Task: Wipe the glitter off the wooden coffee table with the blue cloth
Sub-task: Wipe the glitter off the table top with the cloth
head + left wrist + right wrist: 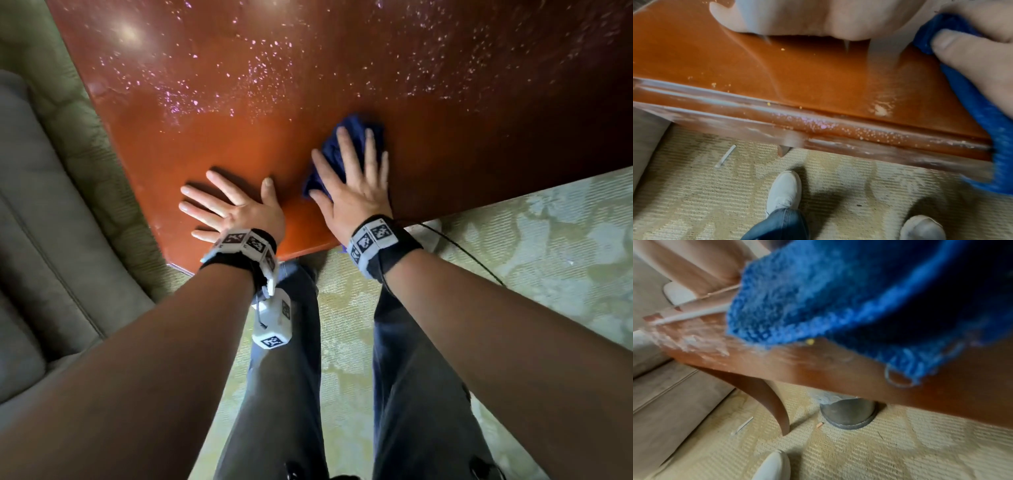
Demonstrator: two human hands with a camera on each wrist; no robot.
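The reddish wooden coffee table (239, 144) carries pink glitter (260, 72) scattered over its far half; the near strip looks mostly bare. My left hand (233, 205) lies flat on the near edge with its fingers spread, holding nothing. Just to its right, my right hand (356, 178) presses the bunched blue cloth (354, 123) onto the tabletop with straight fingers. In the left wrist view the cloth (978, 104) hangs over the table's edge and specks of glitter (824, 125) sit in the edge groove. The cloth (838, 296) fills the right wrist view, hiding my fingers.
A beige sofa (41, 240) stands close on the left. Patterned carpet (513, 257) surrounds the table, with a dark cable (472, 253) lying on it. A curved table leg (772, 402) and a round metal base (849, 415) stand below. My white shoes (784, 190) are at the table's edge.
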